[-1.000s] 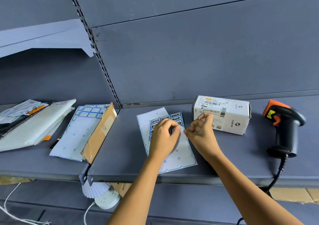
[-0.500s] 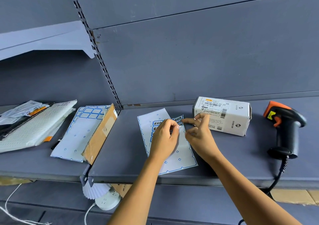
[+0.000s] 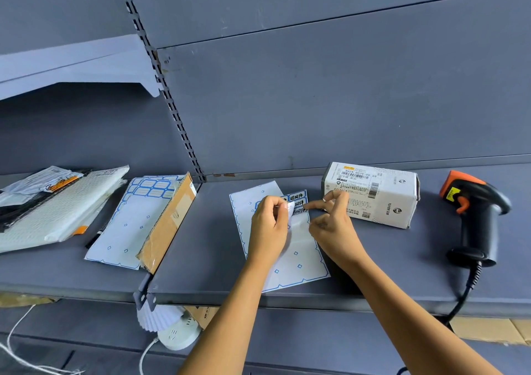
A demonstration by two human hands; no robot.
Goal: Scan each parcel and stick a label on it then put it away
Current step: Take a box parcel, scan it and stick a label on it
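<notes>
Now my left hand (image 3: 268,225) pinches the label sheet (image 3: 290,262), curling it up at mid-frame so a label (image 3: 299,210) lifts. My right hand (image 3: 330,222) narrows thumb and forefinger on it. The parcel (image 3: 379,199) sits just right of them, near the scanner (image 3: 477,216), ready for sticking.

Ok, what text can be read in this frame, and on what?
"退回件": stickers on the sticker sheet.
"B62A 6079-00 69", roughly: top label of the white box.
"TUYER": box's side.
Box's small print, scanner's yellow tag, mailers' print: too blurred.
</notes>
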